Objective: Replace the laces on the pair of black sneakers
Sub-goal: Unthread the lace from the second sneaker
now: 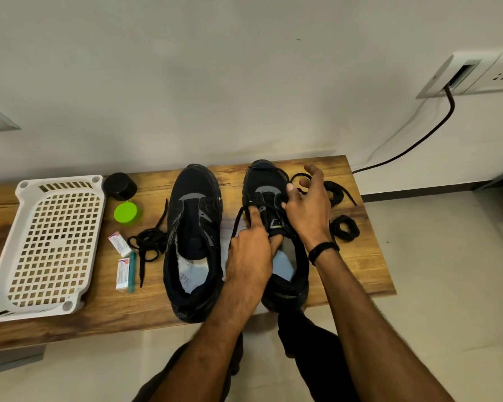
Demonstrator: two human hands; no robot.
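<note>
right sneaker [262,177] on the bench [360,271], toe pointing away from me.
my left hand [251,253] grips its tongue, a lace [236,224] trailing beside; my right hand [308,210] lies spread over the eyelets. the left sneaker [193,221] stands just beside it.

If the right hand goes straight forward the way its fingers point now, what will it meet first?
Probably the loose black lace just beyond the right hand, beside the toe of the right sneaker. The hand may hover above it; depth is unclear.
</note>
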